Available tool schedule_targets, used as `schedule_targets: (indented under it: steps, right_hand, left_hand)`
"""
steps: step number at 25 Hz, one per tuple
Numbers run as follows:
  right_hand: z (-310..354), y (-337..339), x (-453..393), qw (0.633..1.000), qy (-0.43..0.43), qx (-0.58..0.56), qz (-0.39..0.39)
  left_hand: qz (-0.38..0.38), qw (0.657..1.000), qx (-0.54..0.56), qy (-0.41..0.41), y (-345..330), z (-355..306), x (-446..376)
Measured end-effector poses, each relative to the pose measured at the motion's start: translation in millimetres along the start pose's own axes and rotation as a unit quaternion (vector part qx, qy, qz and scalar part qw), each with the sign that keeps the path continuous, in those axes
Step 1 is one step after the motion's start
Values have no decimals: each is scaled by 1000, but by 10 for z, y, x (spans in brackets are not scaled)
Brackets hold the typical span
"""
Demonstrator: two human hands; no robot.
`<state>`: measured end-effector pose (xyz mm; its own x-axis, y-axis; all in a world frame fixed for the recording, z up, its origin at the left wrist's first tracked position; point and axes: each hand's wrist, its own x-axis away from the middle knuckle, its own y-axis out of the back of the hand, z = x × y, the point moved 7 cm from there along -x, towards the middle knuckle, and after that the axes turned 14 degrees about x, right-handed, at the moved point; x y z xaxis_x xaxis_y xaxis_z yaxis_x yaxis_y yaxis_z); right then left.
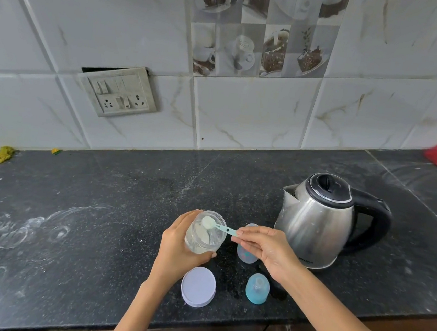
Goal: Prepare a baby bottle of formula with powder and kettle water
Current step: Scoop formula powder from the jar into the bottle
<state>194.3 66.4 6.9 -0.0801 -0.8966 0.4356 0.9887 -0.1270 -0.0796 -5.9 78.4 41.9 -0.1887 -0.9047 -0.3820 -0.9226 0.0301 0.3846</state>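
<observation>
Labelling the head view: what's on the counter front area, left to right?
Left hand gripping the jar → white lid → scoop → blue cap → right hand pinching the scoop handle → kettle. The bottle behind the right hand overlaps it, so it is left out.

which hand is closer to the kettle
Right. The right hand pinches the scoop just beside the kettle; the left hand grips the jar farther to the kettle's left.
</observation>
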Motion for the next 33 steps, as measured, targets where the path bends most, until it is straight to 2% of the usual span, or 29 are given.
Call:
schedule_targets:
  steps: [7,16,19,24,27,29,33]
  right_hand:
    - [45,59,-4,999,16,8,-29]
    - [34,127,59,998,21,19,-63]
    - [62,157,123,997,27,12,-72]
    - [107,341,317,994,39,-2,-106]
    - [116,534,432,990,53,-26,-130]
    - [108,666,492,988,57,-35,-140]
    - [98,903,555,984,62,-49,-159]
  left_hand:
    - [-27,993,64,92,-97,307,42]
    - [-9,987,90,129,-236,576,127]
    - [-49,990,81,109,-145,436,187]
    - [-134,989,59,7,-64,-43,370]
    - [-166,984,60,-2,-257,-274,475]
    - [-156,985,66,5,-495,-378,506]
    - [-100,987,106,71,-988,-402,432]
